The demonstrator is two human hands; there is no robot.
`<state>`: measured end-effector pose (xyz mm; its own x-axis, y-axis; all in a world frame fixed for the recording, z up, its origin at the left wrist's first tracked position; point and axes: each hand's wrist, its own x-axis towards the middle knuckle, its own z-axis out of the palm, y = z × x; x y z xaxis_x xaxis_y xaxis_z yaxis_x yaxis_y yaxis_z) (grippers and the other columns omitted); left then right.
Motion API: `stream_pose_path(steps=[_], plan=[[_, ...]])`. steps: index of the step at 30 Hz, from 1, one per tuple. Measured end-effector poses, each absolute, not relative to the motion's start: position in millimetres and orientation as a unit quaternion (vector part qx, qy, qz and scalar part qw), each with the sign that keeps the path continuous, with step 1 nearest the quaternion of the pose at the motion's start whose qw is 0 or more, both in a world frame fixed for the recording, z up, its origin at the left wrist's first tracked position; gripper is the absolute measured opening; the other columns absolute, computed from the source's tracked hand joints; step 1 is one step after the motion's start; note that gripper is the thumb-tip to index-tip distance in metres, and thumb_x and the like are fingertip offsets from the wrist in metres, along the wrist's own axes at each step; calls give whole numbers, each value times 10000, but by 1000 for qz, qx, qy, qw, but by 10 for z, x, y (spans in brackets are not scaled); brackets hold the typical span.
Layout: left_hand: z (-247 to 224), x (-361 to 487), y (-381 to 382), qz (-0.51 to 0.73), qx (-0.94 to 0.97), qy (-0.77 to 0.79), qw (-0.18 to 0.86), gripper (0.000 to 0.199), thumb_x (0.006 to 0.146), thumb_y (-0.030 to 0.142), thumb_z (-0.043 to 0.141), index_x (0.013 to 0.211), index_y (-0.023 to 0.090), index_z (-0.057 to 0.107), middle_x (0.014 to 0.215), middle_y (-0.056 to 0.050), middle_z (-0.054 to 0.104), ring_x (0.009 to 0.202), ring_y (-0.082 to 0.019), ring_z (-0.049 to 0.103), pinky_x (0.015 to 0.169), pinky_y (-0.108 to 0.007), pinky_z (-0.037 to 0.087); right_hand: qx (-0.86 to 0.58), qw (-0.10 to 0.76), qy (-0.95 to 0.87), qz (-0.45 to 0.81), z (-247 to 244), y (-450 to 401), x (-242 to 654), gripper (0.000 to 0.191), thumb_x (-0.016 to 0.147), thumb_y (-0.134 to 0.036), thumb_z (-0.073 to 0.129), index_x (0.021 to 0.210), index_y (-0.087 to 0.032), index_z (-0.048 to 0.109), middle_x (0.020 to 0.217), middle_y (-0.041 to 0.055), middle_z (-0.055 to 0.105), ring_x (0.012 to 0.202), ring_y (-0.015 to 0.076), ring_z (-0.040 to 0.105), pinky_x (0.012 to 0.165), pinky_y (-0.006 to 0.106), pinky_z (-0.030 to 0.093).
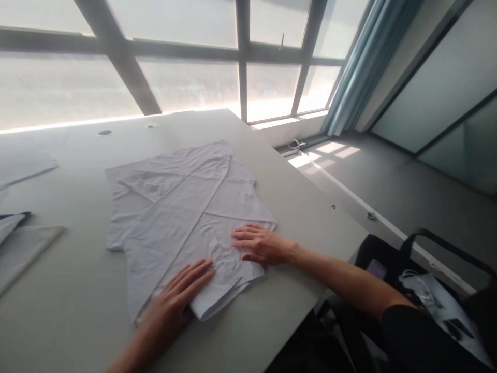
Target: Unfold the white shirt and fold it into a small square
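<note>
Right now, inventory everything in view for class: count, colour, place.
Table: one, white, centre
Garment: one, white, on table
Loose cloth: one, white, left
Stacked cloths: unclear count, greyish, left
Table holes: two, greyish, far side
Window: several panes, whitish, back
Curtain: one, blue, beside window
Coil: one, white, below window
Glass panels: at least two, greyish, far right
Floor: one, grey, right
Seat: one, black, lower right
Flat item: one, purplish, on seat
Bundle: one, white, on seat
Sleeve: one, black, bottom right
Left hand: one, bare, on garment
Right hand: one, bare, on garment
</note>
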<state>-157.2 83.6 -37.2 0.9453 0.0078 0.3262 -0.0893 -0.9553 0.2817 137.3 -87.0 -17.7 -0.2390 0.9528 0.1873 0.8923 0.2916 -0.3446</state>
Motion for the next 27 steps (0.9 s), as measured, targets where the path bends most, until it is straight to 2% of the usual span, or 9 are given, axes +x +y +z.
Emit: stream_pose_path(steps=[8,12,15,17,21,24,27], plan=[[-364,-1602,803,153,978,-21,139,703,910,99,491,1575,322,461,1571,-34,529,1435,-265,522,1177,-451,466,-568,183,-797,91,-94,-957,1271,462,1069,-420,533,1423,-131,605,1535,156,552,1487,232,416,1267,453,243],[-355,-1597,798,145,979,-18,143,693,920,89,470,1578,307,461,1573,-39,526,1448,-260,506,1189,-457,452,-558,203,-794,129,-46,-982,1303,443,1030,-203,519,1469,-162,570,1561,121,533,1499,195,397,1267,445,248],[-356,-1601,789,145,977,-14,156,676,932,89,474,1573,303,468,1572,-41,529,1449,-254,504,1198,-451,439,-543,227,-790,170,-26,-1005,1369,629,880,-30,510,1486,-191,561,1545,85,556,1487,179,421,1250,427,293],[-351,-1606,775,148,974,-1,169,643,947,117,502,1560,309,487,1566,-45,538,1443,-260,513,1194,-449,443,-539,249,-785,179,-42,-1018,1422,711,805,16,482,1473,-203,582,1497,77,605,1459,183,461,1219,431,350],[-305,-1610,730,152,965,50,208,568,977,164,523,1521,323,538,1552,-50,556,1424,-267,535,1156,-410,485,-539,284,-776,163,-96,-1034,1498,747,732,17,485,1436,-193,619,1423,95,659,1414,209,511,1181,448,403],[-251,-1597,693,151,954,87,243,499,1000,204,527,1474,347,591,1470,-44,627,1340,-261,609,1101,-373,531,-522,269,-791,172,-74,-1055,1506,749,708,-22,553,1434,-196,612,1476,105,612,1430,230,486,1211,460,354],[-204,-1571,663,149,942,124,275,413,1011,284,551,1404,355,655,1318,-44,702,1221,-254,670,1022,-352,572,-522,237,-799,182,-27,-1082,1485,730,757,-122,656,1476,-211,569,1545,126,539,1466,263,435,1234,495,300]])
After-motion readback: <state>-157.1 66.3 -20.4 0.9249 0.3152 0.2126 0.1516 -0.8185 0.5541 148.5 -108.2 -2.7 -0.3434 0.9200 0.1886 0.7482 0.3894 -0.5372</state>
